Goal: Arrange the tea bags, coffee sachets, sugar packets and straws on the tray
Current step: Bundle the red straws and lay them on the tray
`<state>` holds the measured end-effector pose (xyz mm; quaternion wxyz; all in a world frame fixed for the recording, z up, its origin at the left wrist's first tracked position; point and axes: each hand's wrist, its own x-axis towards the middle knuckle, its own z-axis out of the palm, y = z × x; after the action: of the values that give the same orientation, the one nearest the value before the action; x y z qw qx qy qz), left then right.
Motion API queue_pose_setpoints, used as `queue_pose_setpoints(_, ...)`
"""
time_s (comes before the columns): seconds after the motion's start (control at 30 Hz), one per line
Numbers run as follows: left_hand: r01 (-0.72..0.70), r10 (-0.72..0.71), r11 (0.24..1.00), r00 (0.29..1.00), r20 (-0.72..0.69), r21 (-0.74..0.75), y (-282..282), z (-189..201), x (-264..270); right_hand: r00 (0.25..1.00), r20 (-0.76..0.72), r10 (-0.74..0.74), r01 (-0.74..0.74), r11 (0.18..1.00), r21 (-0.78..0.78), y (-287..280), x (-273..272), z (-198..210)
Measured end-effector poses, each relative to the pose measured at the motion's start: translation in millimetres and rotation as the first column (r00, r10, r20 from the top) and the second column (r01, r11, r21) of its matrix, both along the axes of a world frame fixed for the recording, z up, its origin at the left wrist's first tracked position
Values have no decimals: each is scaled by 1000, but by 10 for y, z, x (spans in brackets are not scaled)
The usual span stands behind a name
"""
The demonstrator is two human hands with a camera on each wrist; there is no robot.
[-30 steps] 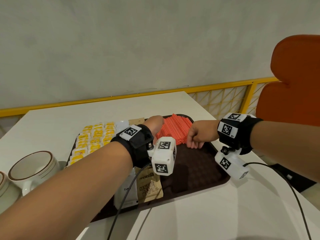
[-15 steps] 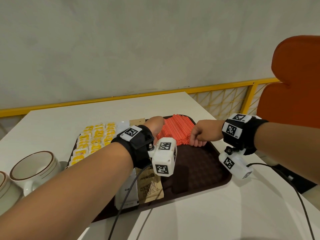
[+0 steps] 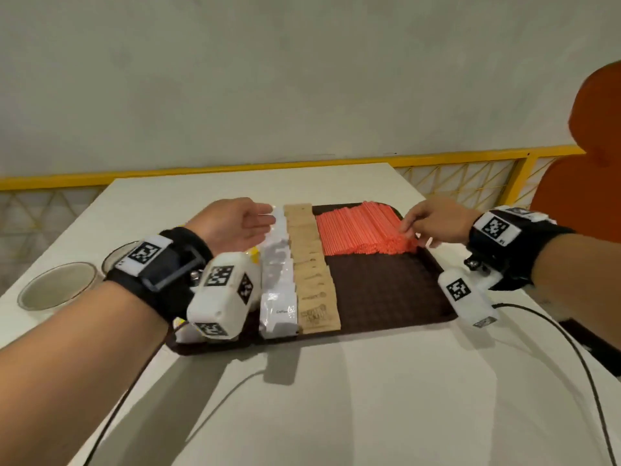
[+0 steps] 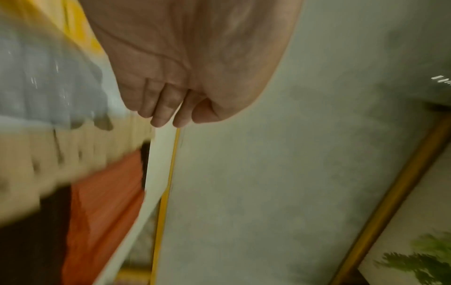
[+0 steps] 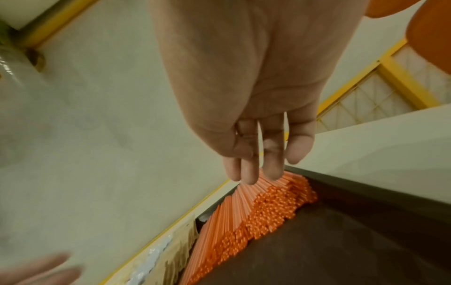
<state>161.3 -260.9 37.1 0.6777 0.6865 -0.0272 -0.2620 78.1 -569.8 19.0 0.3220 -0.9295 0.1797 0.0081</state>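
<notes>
A dark brown tray [image 3: 386, 290] carries a row of white sachets [image 3: 277, 274], a row of brown paper packets [image 3: 311, 274] and a pile of orange straws [image 3: 356, 230] at its far right. Yellow tea bags [image 3: 253, 255] only peek out behind my left wrist. My left hand [image 3: 265, 218] hovers open, palm turned right, beside the far end of the white row and holds nothing. My right hand [image 3: 408, 230] reaches in from the right, and its straight fingers [image 5: 273, 169] touch the near right corner of the straws [image 5: 256, 212]. The left wrist view is blurred.
Two cups [image 3: 57, 285] stand on the white table left of the tray, partly hidden by my left arm. An orange chair [image 3: 591, 183] and a yellow railing [image 3: 302, 163] border the table on the right and back. Camera cables [image 3: 571, 348] trail over the near tabletop.
My left hand has left the straws, moved left and opened with the palm sideways. My right hand has uncurled from a fist to straight fingers on the straws. The head view has shifted.
</notes>
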Motion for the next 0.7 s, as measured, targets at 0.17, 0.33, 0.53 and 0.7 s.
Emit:
queue_pose_setpoints(0.17,-239,201,949,961,189,205,976,-204,-216,974,-15,-226,224,972,-69,-45,-201,-134)
queue_pose_setpoints(0.33,-231,163,882,967,195,411,1142,-430,-423,943,-241,-228,191,967,-170,-39,-334,-318)
queue_pose_setpoints(0.53,-193,149,866,980,132,461,1142,-627,-432,919,-320,-230,116,934,-338,29,-385,-454)
queue_pose_setpoints(0.7,-218,140,792,974,179,571,1120,-744,-208,923,-274,-271,215,952,-218,17,-451,-464)
